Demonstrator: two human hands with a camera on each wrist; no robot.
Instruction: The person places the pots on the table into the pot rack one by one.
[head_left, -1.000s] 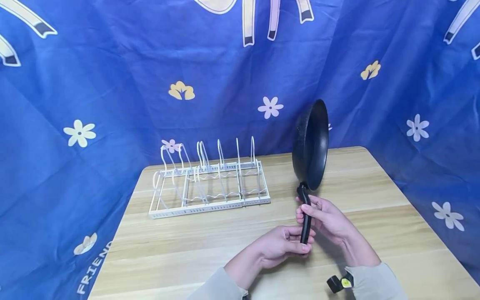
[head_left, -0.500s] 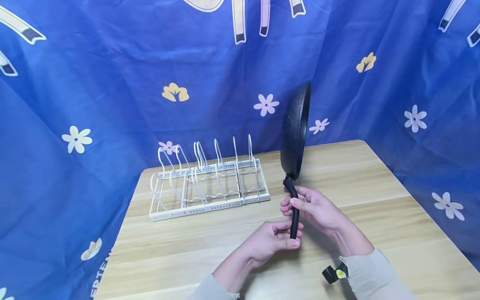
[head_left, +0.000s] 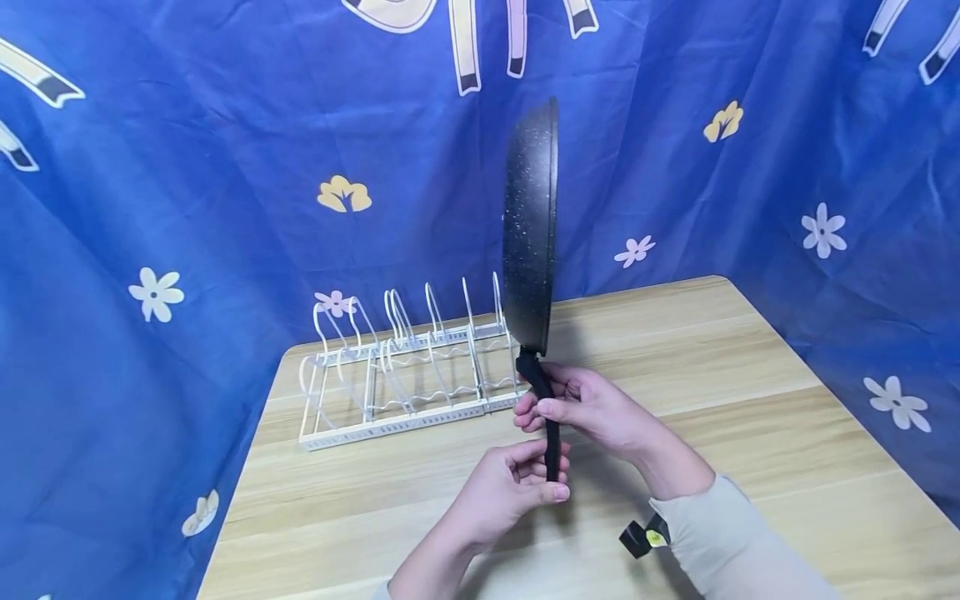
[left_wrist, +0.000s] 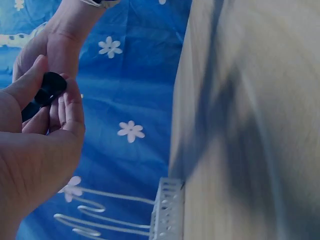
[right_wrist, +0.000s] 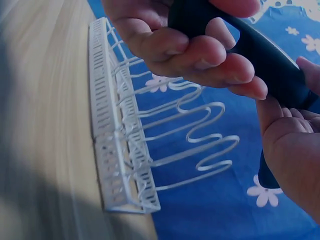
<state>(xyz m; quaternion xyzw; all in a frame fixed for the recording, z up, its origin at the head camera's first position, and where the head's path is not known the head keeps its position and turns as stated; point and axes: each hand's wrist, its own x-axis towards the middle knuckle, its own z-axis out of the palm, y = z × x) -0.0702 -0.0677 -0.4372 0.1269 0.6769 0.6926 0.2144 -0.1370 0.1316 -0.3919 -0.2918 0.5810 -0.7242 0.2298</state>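
A black speckled frying pan (head_left: 529,233) is held up on edge in the head view, its handle pointing down toward me and its underside facing left. My right hand (head_left: 592,412) grips the handle (right_wrist: 272,60) near the pan body, thumb on one side and fingers on the other. Lower down, my left hand (head_left: 502,492) pinches the handle's end between thumb and fingers. The pan's inner face is hidden. Just left of the pan is a white wire pan rack (head_left: 405,421) with upright loops; the pan overlaps its right end in this view.
The rack stands on a wooden table (head_left: 720,400) toward its back left. A blue patterned cloth (head_left: 247,167) hangs behind and along the sides. A black camera piece (head_left: 636,539) sticks out from my right sleeve (head_left: 720,533).
Both hands have carried the frying pan left and upward, from right of the rack to its right end. The pan has turned, so its inner face no longer shows.
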